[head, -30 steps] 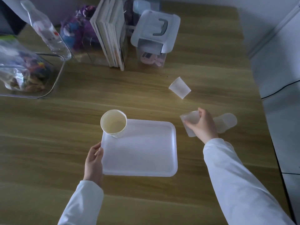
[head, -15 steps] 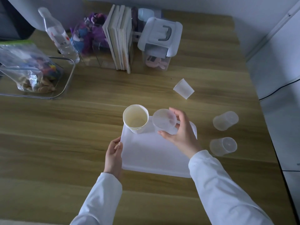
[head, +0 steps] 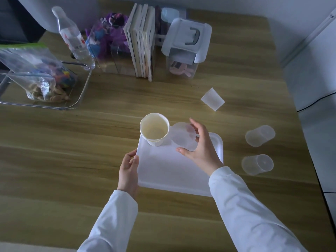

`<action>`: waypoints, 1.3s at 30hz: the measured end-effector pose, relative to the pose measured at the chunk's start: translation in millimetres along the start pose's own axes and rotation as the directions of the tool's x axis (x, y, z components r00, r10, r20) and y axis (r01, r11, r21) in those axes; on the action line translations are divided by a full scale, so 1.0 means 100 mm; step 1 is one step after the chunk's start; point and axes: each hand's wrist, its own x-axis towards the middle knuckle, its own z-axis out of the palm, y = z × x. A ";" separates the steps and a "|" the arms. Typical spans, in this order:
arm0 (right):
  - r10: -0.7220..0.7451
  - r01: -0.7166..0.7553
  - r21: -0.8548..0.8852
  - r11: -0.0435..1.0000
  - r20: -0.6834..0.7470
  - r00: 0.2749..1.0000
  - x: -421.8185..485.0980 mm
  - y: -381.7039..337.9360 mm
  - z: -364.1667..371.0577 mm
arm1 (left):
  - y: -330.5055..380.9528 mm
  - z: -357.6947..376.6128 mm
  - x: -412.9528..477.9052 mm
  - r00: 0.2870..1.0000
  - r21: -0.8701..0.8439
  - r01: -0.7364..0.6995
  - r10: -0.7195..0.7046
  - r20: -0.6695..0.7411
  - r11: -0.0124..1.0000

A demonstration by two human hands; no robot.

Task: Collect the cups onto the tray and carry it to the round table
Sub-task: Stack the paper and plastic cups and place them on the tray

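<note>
A white tray (head: 169, 171) lies on the wooden table. A cream paper cup (head: 155, 131) stands upright at the tray's far left corner. Beside it, my right hand (head: 201, 151) holds a clear plastic cup (head: 184, 136) upright over the tray's far edge. My left hand (head: 128, 170) grips the tray's left rim. Two clear cups (head: 260, 135) (head: 257, 164) lie on their sides to the right of the tray. A small frosted cup (head: 212, 99) lies tipped over farther back.
A row of books (head: 142, 42), a lidded storage box (head: 187, 44), a water bottle (head: 72, 36) and a clear bin with bagged items (head: 45, 77) stand along the back. The table's right edge runs close to the lying cups.
My right hand picked a clear cup from the table's right side and brought it left to the tray beside the paper cup. My left hand stayed on the tray's rim.
</note>
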 end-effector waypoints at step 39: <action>0.220 -0.325 -0.237 0.916 -0.380 0.899 1.69 0.58 -0.88 | 0.11 0.38 0.83 0.995 0.022 0.054 -0.052 -0.084 0.998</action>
